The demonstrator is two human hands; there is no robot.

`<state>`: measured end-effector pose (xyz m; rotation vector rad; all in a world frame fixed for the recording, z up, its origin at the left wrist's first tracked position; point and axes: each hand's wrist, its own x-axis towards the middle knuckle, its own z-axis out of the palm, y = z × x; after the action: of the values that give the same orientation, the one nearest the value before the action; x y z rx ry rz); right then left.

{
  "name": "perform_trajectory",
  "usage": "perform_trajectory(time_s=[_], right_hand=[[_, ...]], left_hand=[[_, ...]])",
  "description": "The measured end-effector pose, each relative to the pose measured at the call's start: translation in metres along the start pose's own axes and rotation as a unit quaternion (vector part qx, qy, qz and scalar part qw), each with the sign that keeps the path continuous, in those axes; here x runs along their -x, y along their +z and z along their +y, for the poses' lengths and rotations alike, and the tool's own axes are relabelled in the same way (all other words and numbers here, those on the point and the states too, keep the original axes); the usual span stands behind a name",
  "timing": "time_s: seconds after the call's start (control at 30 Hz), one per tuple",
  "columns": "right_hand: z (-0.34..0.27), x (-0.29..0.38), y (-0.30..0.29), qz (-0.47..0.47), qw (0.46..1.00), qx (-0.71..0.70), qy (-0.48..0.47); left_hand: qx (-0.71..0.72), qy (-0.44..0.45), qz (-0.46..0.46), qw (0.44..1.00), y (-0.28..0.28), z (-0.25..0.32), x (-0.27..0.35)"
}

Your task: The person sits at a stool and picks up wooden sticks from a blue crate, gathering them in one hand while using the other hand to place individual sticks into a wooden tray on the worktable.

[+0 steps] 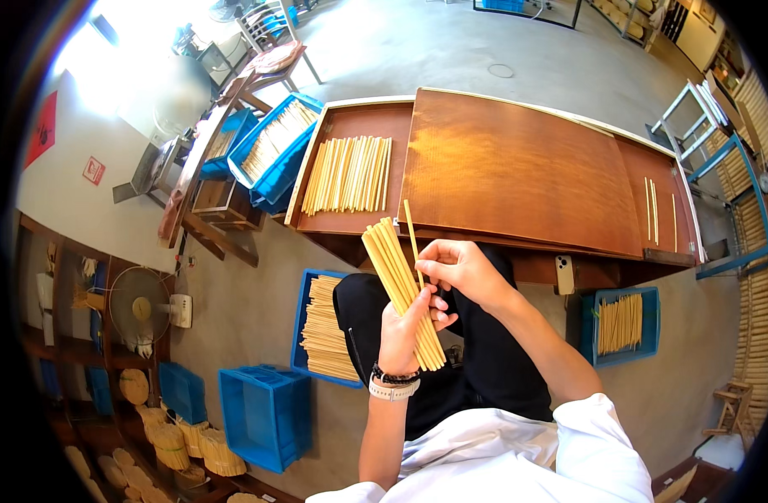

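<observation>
A bundle of thin bamboo sticks [393,267] rests in my left hand [404,330], the thumb across its front and the fingers curled around it. My right hand [462,270] pinches one single stick [411,229] between thumb and fingertips, just right of the bundle. That stick's lower end is hidden by my fingers. Beyond my hands stands a long wooden worktable [516,170] with a raised central board. On its left recessed part lies a row of pale sticks [349,175] side by side. A few separate sticks [654,210] lie on its right part.
A blue crate [326,330] of sticks sits by my left knee, another blue crate [619,330] at the right. An open blue bin [267,418] stands at lower left, near a floor fan [140,305]. A phone [564,275] is at the table's front edge. More stick-filled crates [277,144] stand left of the table.
</observation>
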<state>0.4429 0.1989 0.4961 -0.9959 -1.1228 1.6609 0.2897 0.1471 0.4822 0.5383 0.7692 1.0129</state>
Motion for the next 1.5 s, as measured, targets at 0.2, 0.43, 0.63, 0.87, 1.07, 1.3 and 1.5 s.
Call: perform_trajectory(time_s=[0.2, 0.43, 0.63, 0.87, 1.07, 1.3, 1.5], right_hand=[[-0.009, -0.009, -0.014, 0.070, 0.997, 0.004, -0.045], [-0.001, -0.010, -0.015, 0.060, 0.997, -0.032, -0.041], [-0.010, -0.032, -0.022, 0.071, 0.995, -0.012, -0.071], [-0.013, -0.045, -0.012, 0.026, 0.998, 0.032, -0.037], [0.002, -0.041, -0.014, 0.025, 0.999, 0.034, -0.028], [-0.012, -0.113, -0.070, 0.170, 0.972, 0.117, -0.115], [0.022, -0.206, -0.134, 0.310, 0.907, 0.275, -0.073]], left_hand=[[-0.013, -0.015, 0.019, 1.000, 0.006, -0.002, 0.001], [-0.011, -0.028, 0.036, 0.999, -0.002, -0.007, -0.005], [0.004, -0.033, 0.050, 0.998, -0.002, -0.003, -0.008], [0.023, -0.017, 0.067, 0.997, -0.003, 0.001, -0.021], [0.036, -0.026, 0.062, 0.997, -0.009, -0.001, -0.031], [0.036, -0.047, 0.061, 0.996, -0.013, -0.010, -0.032], [0.024, -0.063, 0.060, 0.996, -0.007, -0.006, -0.030]])
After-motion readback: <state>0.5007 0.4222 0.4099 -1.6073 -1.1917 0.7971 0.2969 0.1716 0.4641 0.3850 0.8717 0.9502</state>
